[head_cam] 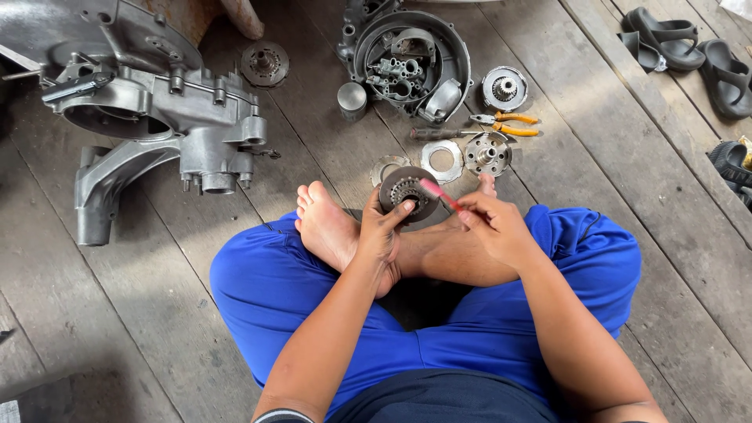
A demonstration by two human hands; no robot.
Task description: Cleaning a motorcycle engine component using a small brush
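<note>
1. We hold the round toothed metal disc point(408, 193) upright in our left hand point(381, 235), fingers curled round its lower left rim, above our crossed feet and in front of our blue-trousered lap.
2. Our right hand point(495, 227) is pinched shut on a thin pink stick point(439, 193), perhaps a brush handle; we cannot tell what its tip is.
3. The stick's long axis runs from the right hand up and to the left, and its far end lies on the disc's face near the toothed centre, so the disc sits left of the right hand, close by.
4. Both hands are near the disc; the left one touches it, the right one reaches it only through the stick.
5. On the wooden floor point(595, 125) beyond lie pliers point(505, 124), a flat ring point(442, 160) and a big engine casing point(157, 102), all well apart from our hands.
</note>
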